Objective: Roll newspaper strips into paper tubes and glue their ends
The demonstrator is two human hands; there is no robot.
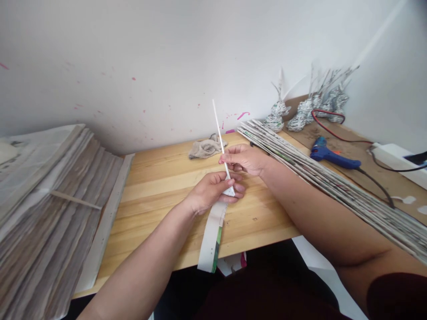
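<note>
A strip of newspaper (211, 238) runs from my hands down past the table's front edge, partly rolled into a thin white tube (217, 122) that slants up and away. My left hand (218, 189) pinches the lower part, where the flat paper turns into the roll, with its thumb on top. Higher up the tube, my right hand (243, 159) grips it between thumb and fingertips. Both hands are just above the wooden table (156, 195). A crumpled grey-beige cloth (205, 147) lies behind them.
Stacked newspaper strips (66, 200) fill the left side. On the right lie several rolled paper tubes (300, 164) and a blue glue gun (333, 155) with its cord. Woven paper figures (276, 116) stand by the wall, near a white power strip (396, 162).
</note>
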